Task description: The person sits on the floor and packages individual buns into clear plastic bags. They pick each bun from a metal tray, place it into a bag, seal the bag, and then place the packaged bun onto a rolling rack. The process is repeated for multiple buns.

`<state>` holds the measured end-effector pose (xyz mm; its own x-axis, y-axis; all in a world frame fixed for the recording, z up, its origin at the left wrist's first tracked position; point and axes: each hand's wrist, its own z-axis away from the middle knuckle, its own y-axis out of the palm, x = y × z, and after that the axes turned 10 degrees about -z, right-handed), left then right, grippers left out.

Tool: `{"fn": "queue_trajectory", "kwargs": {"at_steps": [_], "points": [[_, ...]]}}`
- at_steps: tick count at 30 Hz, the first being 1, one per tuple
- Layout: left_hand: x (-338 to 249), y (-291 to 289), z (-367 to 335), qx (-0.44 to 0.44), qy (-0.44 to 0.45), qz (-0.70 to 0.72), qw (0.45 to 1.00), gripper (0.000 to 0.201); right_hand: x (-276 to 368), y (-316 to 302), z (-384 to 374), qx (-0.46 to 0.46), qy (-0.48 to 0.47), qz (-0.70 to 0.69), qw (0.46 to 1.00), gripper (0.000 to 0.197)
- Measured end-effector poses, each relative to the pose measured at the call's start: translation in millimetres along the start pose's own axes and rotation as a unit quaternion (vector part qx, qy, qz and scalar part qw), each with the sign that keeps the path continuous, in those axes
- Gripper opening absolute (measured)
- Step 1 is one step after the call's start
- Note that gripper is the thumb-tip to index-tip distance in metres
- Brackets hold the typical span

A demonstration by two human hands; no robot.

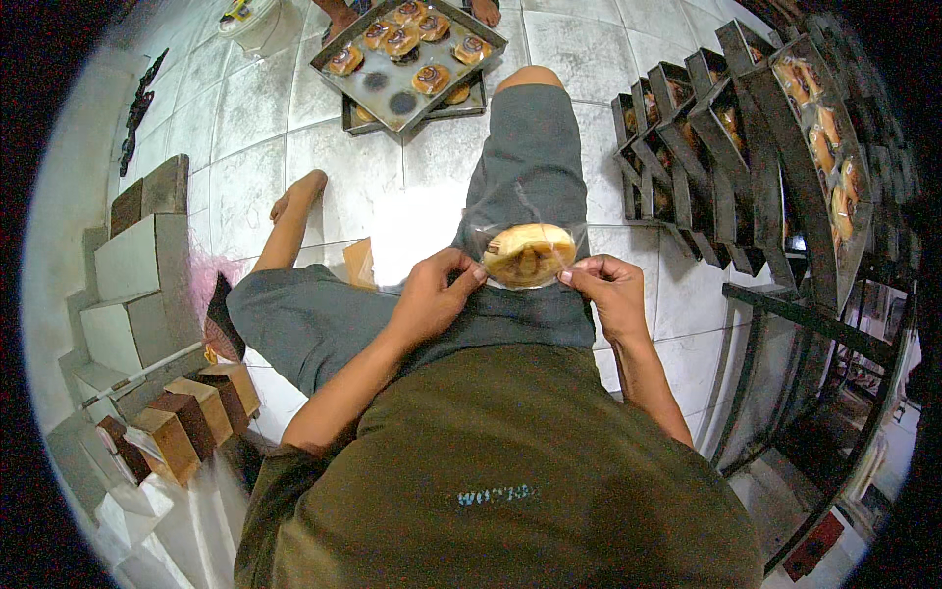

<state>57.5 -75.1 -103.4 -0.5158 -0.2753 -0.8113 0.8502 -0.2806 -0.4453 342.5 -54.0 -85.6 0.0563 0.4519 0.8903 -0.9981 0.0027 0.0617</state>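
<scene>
A round golden-brown bun (530, 253) with dark topping sits inside a clear plastic bag (481, 236) above my lap. My left hand (432, 291) pinches the bag's near left corner between thumb and fingers. At the near right corner, my right hand (610, 293) grips the same bag in a similar pinch. The bag's far end spreads loosely over my grey trouser leg. A bright white sheet or stack (417, 231), glaring in the light, lies on the floor just beyond my left hand.
Ahead, a metal tray (432, 106) of several buns rests on another tray. Tall racks of dark trays (692, 137) stand at the right, with bagged buns on one tray (824, 147). Cardboard boxes (201, 412) and pale blocks (123, 285) line the left. Another person's feet (485, 12) show beyond the trays.
</scene>
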Motion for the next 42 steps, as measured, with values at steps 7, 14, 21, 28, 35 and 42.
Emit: {"fn": "queue_trajectory", "kwargs": {"at_steps": [7,14,21,28,35,42], "points": [[-6.3,-9.3,-24.6,-0.055,0.163,-0.194,0.966,0.016,42.8,19.5,-15.1,-0.035,-0.100,0.010,0.994,0.040],[20.0,-57.8,-35.1,-0.336,0.157,-0.002,0.929,0.029,97.5,160.8,-72.7,0.109,-0.393,0.241,0.881,0.049],[210.3,-161.8,-49.5,-0.336,-0.203,0.037,0.919,0.042,44.5,262.7,-335.5,0.240,-0.393,0.487,0.743,0.084],[260.1,-130.0,-94.0,-0.110,-0.144,0.110,0.977,0.053,-186.0,287.3,-479.7,-0.031,0.317,0.011,0.948,0.095],[255.4,-136.8,-93.9,-0.103,-0.244,0.101,0.959,0.057,-199.5,322.2,-507.1,-0.070,0.225,-0.118,0.965,0.012],[269.3,-129.8,-107.3,-0.108,-0.271,0.144,0.946,0.056,-44.7,266.7,-391.9,-0.044,0.173,-0.240,0.954,0.022]]}}
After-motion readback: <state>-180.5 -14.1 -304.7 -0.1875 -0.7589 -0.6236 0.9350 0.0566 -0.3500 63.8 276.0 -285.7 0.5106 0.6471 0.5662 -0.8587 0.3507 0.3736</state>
